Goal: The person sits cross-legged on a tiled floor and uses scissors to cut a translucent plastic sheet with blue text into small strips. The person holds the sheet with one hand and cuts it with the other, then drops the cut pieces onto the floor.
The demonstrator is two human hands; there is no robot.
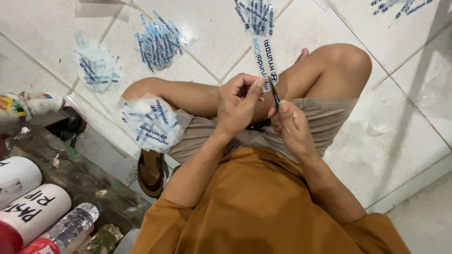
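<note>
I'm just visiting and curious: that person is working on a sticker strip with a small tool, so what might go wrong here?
The thin tool in the right hand points toward the left hand pinching the printed strip, so a slip might nick a finger. The narrow strip might tear or curl. The loose pile of stickers on the left knee could slide onto the tiled floor.

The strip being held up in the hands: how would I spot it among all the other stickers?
Start at the bent knee of the seated person. Just left of it, the left hand pinches a long white strip with blue printing, standing upright. The other stickers lie flat in heaps; this one alone is held up.
</note>
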